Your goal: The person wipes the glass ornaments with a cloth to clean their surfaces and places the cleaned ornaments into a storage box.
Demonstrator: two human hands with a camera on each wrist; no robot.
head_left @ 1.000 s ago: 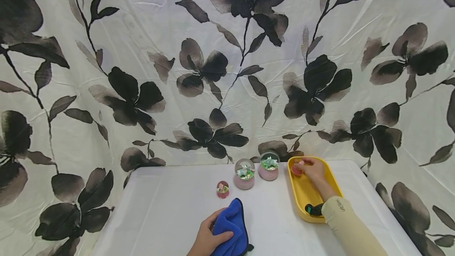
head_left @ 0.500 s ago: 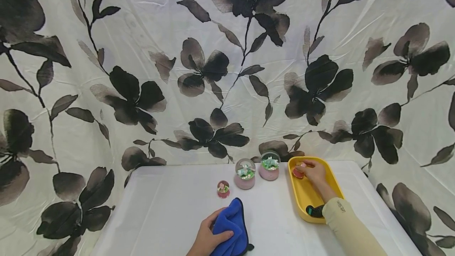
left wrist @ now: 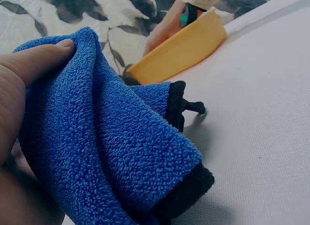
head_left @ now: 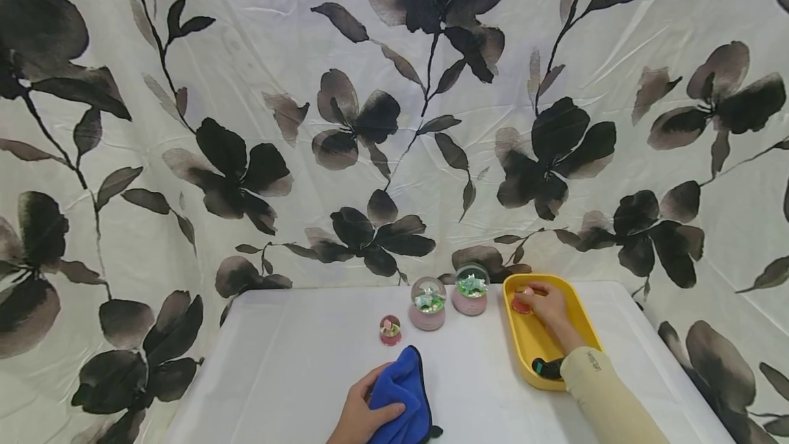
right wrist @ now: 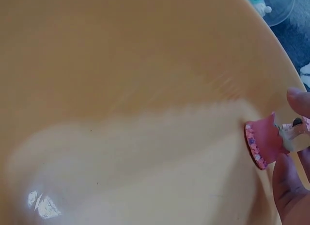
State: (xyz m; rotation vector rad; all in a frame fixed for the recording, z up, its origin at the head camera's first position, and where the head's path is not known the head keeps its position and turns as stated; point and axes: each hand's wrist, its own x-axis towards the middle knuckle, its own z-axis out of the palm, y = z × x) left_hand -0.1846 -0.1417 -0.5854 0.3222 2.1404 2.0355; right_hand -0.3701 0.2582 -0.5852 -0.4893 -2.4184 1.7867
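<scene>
My left hand [head_left: 366, 406] holds a folded blue cloth [head_left: 402, 396] with black edging near the table's front. In the left wrist view the thumb lies over the top of the cloth [left wrist: 121, 147]. At the far end of a yellow tray [head_left: 588, 321], my right hand [head_left: 548, 303] holds a small snow globe [head_left: 522, 300] with a pink base. The right wrist view shows thumb and fingers around the globe's upper part, its pink base [right wrist: 264, 140] down at the tray floor. The globe's top is partly cut off by that frame's edge.
Left of the tray stand two larger snow globes [head_left: 428, 303] [head_left: 471, 290] with pink bases. A second small pink globe [head_left: 390, 329] sits farther left. White cloth covers the table [head_left: 277, 362]; a floral curtain [head_left: 394, 88] hangs behind it.
My right hand has lowered the small snow globe slightly toward the tray floor at its far end. The left hand keeps its hold on the cloth, and the head view has shifted slightly.
</scene>
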